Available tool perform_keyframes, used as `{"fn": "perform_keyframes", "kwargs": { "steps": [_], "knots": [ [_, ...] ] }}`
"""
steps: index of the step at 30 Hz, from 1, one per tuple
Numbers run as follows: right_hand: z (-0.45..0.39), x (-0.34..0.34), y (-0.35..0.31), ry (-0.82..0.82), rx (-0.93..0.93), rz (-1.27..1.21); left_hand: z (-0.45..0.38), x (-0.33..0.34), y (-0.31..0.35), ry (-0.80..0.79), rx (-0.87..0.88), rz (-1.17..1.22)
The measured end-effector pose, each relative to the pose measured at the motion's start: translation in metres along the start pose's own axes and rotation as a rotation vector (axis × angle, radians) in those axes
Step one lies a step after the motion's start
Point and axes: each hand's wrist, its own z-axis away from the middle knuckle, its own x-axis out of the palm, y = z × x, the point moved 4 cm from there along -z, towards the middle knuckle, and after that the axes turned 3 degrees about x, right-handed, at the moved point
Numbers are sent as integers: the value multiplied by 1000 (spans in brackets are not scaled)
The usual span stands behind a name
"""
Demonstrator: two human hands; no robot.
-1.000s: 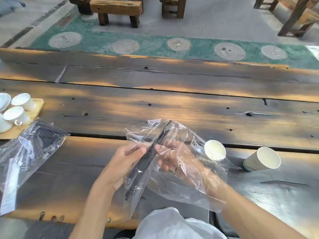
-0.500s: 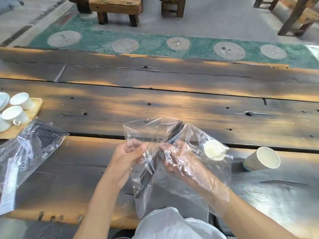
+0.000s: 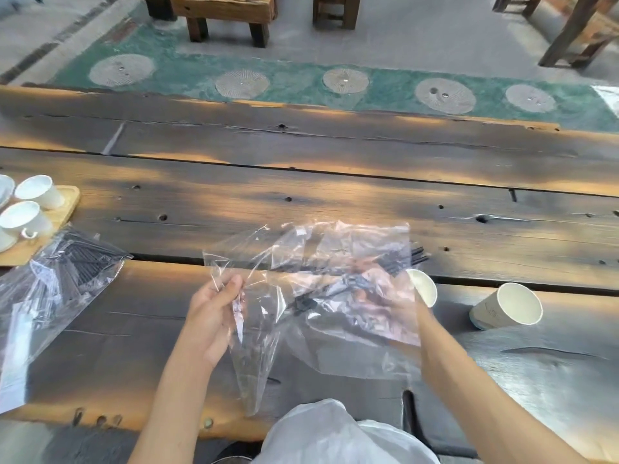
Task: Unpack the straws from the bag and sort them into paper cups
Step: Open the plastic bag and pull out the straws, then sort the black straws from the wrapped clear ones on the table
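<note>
Step in hand, as judged: drawing the straws [image 3: 407,262] out of the bag [image 3: 301,296], mid-frame. The left hand [image 3: 214,313] pinches the bag's left edge. The right hand [image 3: 378,303] sits inside the bag on the straw bundle; its grip cannot be made out through the film. Straw tips project at the bag's upper right, just above the nearer cup [image 3: 423,286]. Next: free the bundle and steer it into that cup.

The bag [image 3: 321,283] is held above the table [image 3: 335,202], pinched at its left edge by the left hand [image 3: 214,309]; the right hand [image 3: 378,296] is placed inside it with the straws [image 3: 407,262]. Right of the grip, two paper cups [image 3: 423,286] [image 3: 507,306] are laid tilted. Far left, a second bag [image 3: 57,283] is positioned before a tray [image 3: 63,202] carrying ceramic cups [image 3: 23,219].
</note>
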Motion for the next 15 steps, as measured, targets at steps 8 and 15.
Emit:
{"fn": "perform_keyframes", "kwargs": {
  "steps": [8, 15],
  "knots": [
    [-8, -21, -26, 201, -190, -198, -12, -45, -35, 205, -56, 191],
    [-20, -39, -17, 341, -282, -404, -14, -84, -91, 486, -233, 348]
  ]
}}
